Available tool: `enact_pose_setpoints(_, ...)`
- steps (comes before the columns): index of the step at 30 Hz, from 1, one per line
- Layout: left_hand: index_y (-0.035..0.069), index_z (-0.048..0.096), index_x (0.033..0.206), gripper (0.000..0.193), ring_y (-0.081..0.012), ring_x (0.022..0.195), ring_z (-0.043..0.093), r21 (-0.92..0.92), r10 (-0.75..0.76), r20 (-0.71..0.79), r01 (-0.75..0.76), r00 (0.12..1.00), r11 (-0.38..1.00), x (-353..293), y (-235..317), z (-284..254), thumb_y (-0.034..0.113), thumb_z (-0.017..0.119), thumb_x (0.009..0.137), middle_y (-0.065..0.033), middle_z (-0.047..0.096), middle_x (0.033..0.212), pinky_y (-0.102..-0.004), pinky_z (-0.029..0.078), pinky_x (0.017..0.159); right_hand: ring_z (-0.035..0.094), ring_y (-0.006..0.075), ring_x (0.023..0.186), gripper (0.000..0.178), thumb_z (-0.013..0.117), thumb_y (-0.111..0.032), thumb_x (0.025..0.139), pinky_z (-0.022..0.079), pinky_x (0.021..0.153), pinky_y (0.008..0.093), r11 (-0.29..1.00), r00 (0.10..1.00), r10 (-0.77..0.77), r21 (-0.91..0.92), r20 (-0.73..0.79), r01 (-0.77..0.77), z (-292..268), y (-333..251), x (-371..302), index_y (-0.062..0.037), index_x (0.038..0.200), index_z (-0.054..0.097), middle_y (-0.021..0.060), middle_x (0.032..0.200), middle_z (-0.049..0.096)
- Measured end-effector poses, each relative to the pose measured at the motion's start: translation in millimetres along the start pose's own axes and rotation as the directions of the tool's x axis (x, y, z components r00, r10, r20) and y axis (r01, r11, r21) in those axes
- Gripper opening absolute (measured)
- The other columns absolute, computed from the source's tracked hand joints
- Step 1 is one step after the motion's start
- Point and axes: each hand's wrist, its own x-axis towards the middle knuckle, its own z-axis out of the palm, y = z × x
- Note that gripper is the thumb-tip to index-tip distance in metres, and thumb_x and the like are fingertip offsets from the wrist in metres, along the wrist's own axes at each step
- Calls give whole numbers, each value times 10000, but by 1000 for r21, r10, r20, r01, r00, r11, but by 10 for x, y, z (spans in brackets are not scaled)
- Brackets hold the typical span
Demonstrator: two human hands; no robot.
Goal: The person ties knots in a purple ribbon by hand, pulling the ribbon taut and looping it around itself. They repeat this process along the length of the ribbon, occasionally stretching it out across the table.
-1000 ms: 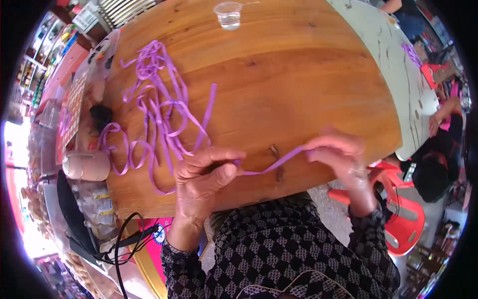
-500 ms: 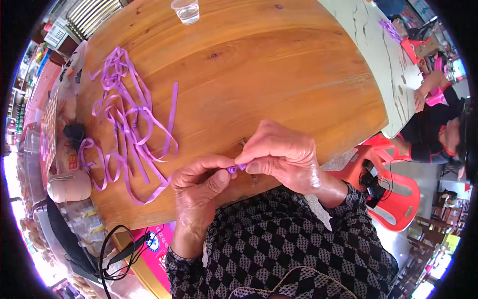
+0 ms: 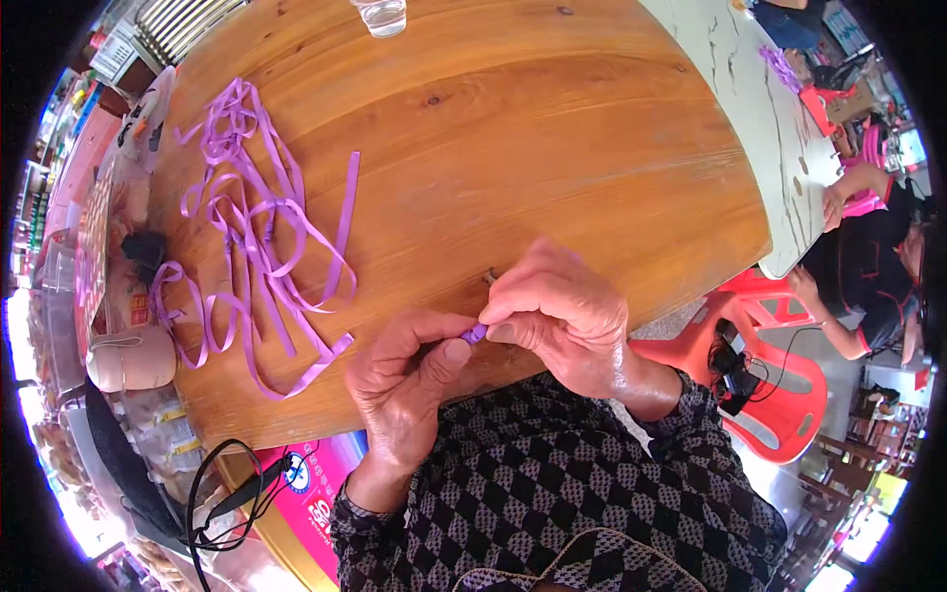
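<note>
Ribbon (image 3: 474, 335) part-hidden between left hand (image 3: 400, 380) and right hand (image 3: 570, 331); cup (image 3: 383, 17) cropped

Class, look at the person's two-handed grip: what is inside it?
Between the left hand and the right hand, a small bunched bit of purple ribbon shows. Whatever else they pinch is covered, so the ribbon's full shape there cannot be seen.

Ribbons (image 3: 268, 229) obstruct left; the tabletop centre (image 3: 503, 168) lies open.
</note>
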Motion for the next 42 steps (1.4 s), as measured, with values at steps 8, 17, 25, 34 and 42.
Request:
enact_pose_setpoints(8, -37, 603, 906, 113, -70, 724, 535, -40, 83, -10, -83, 996, 996, -35, -94, 71, 51, 594, 837, -27, 616, 810, -196, 438, 680, 547, 162, 656, 160, 719, -111, 668, 391, 611, 292, 999, 998, -26, -41, -48, 24, 52, 35, -69, -62, 802, 647, 14, 727, 609)
enact_pose_setpoints(17, -32, 588, 850, 100, -127, 722, 540, -39, -71, -152, 65, 986, 997, -78, -13, 164, -2, 577, 754, -40, 592, 780, -246, 441, 685, 541, 192, 629, 138, 701, -57, 670, 391, 580, 299, 978, 987, -139, -166, -85, 124, 107, 37, -109, -35, 791, 640, 36, 712, 614)
enact_pose_setpoints(25, -13, 590, 749, 49, -123, 655, 520, 393, 193, -25, -168, 981, 904, -53, -68, 39, -23, 592, 701, -52, 557, 688, -246, 406, 585, 520, 226, 588, 229, 635, 56, 553, 399, 532, 315, 946, 970, -243, -217, 18, 241, 110, 50, -120, 17, 778, 613, 85, 666, 582)
enact_pose_setpoints(34, -20, 592, 813, 85, -110, 644, 521, 363, 103, -34, -84, 994, 928, -61, -176, 68, -70, 586, 744, -52, 559, 686, -235, 429, 587, 494, 252, 558, 326, 597, 11, 455, 392, 497, 324, 891, 938, -345, -312, 8, 330, 230, 151, -212, 73, 775, 583, 110, 628, 535)
enact_pose_setpoints(42, -44, 598, 932, 124, -98, 727, 543, -65, -148, 21, 149, 989, 987, -6, -42, -29, -25, 570, 812, -28, 600, 804, -205, 433, 667, 538, 215, 616, 218, 683, -32, 653, 406, 552, 312, 978, 987, -161, -130, 22, 162, 106, 75, -97, 8, 855, 612, 78, 733, 605)
